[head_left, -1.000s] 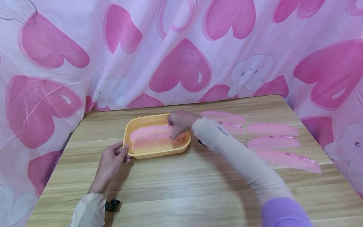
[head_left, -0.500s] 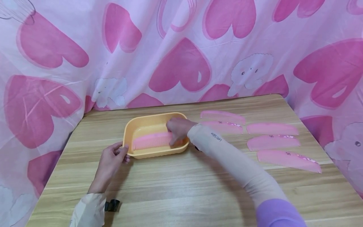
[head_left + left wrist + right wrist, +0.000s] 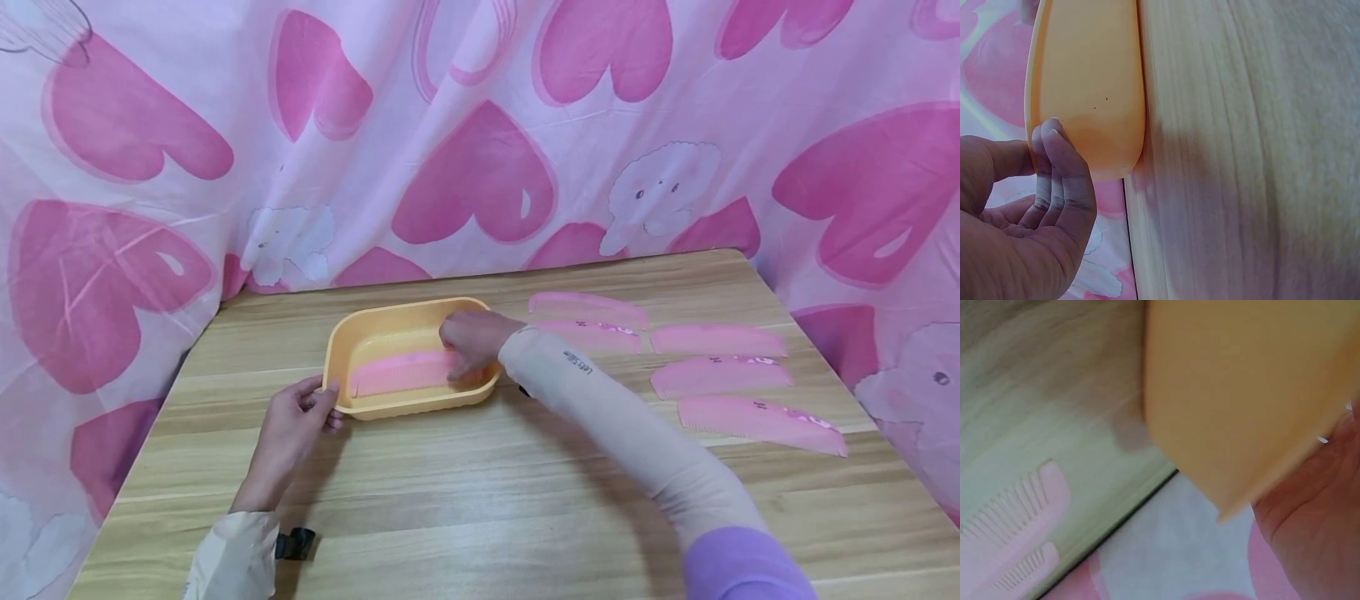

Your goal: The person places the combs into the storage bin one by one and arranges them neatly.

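Note:
My left hand (image 3: 296,425) pinches the left end of an orange-yellow plastic basin (image 3: 405,408) at its rim, thumb on one side and fingers on the other. In the left wrist view the fingertips press the basin's outer wall (image 3: 1094,69). My right hand (image 3: 476,340) reaches into the right part of the basin. It holds the right end of a pink comb (image 3: 401,373), which lies low inside with its teeth toward me. The fingers cover that end of the comb. In the right wrist view the basin's wall hides most of the right hand (image 3: 1313,512).
Right of the basin, several pink combs lie flat on the wooden table (image 3: 465,508), among them one at the back (image 3: 588,307) and one nearest me (image 3: 761,423). A pink curtain with hearts (image 3: 480,183) hangs behind the table.
The right hand has lowered the comb deeper into the basin, where it now overlaps the one beneath it so that only one comb shape shows. The left hand has stayed on the rim.

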Tool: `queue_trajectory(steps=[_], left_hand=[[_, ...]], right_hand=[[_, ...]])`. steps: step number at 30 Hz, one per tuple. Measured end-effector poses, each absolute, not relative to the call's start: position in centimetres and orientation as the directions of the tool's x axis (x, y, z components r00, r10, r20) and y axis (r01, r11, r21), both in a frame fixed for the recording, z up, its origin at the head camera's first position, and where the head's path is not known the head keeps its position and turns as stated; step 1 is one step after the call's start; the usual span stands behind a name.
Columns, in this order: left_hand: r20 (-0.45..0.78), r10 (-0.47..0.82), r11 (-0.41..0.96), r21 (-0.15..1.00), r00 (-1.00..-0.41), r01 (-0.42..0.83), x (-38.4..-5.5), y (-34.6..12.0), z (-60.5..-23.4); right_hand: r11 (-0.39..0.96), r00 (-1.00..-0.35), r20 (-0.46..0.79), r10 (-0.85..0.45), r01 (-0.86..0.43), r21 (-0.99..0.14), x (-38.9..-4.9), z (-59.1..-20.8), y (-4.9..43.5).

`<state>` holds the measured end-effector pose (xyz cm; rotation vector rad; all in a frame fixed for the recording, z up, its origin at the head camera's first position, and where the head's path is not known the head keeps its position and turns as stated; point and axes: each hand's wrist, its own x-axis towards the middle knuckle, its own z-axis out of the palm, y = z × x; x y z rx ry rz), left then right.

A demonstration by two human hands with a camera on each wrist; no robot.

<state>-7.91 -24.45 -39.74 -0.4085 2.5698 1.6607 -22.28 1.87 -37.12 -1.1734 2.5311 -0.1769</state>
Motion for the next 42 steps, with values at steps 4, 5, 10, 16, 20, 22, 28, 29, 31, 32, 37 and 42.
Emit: queue_trajectory(steps=[4,5,10,16,20,22,28,29,31,32,37,42], left_hand=[[-0.189,-0.184,0.380,0.891,-0.965,-0.247,-7.8,-24.5,-39.7],[-0.187,-0.182,0.378,0.893,-0.965,-0.245,-7.8,-24.5,-39.7],[-0.177,-0.181,0.384,0.893,-0.967,-0.235,-7.8,-24.5,-39.7],[-0.163,-0.179,0.395,0.891,-0.970,-0.222,-7.8,-24.4,-39.8],[-0.161,-0.178,0.395,0.892,-0.971,-0.220,-7.8,-24.4,-39.8],[-0.160,-0.178,0.398,0.891,-0.971,-0.220,-7.8,-24.5,-39.9],[-0.164,-0.171,0.397,0.891,-0.971,-0.220,-7.7,-24.6,-39.9],[-0.166,-0.171,0.394,0.892,-0.971,-0.222,-7.7,-24.6,-39.8],[-0.169,-0.170,0.392,0.892,-0.971,-0.224,-7.7,-24.5,-39.8],[-0.170,-0.171,0.394,0.891,-0.970,-0.226,-7.7,-24.5,-39.8],[-0.178,-0.180,0.407,0.882,-0.968,-0.238,-7.8,-24.5,-39.7],[-0.182,-0.179,0.415,0.877,-0.967,-0.242,-7.8,-24.4,-39.7]], right_hand=[[0.622,-0.586,-0.208,-0.783,-0.733,-0.276,-22.4,-35.8,2.4],[0.616,-0.584,-0.198,-0.787,-0.735,-0.284,-22.5,-35.4,2.6],[0.627,-0.603,-0.187,-0.775,-0.699,-0.345,-22.9,-33.2,3.9],[0.604,-0.617,-0.119,-0.778,-0.682,-0.412,-23.4,-31.7,6.6],[0.604,-0.639,-0.079,-0.765,-0.670,-0.431,-23.9,-31.3,9.0],[0.614,-0.650,-0.073,-0.757,-0.667,-0.422,-24.1,-31.2,10.3],[0.688,-0.715,-0.113,-0.690,-0.599,-0.410,-24.3,-31.4,14.2],[0.703,-0.729,-0.127,-0.673,-0.577,-0.415,-24.4,-31.6,14.9],[0.733,-0.754,-0.155,-0.638,-0.535,-0.420,-24.4,-31.9,16.2],[0.742,-0.763,-0.162,-0.626,-0.519,-0.423,-24.4,-32.2,16.9],[0.754,-0.779,-0.174,-0.602,-0.484,-0.444,-24.5,-33.6,20.0],[0.778,-0.799,-0.191,-0.569,-0.449,-0.439,-24.2,-35.2,22.3]])
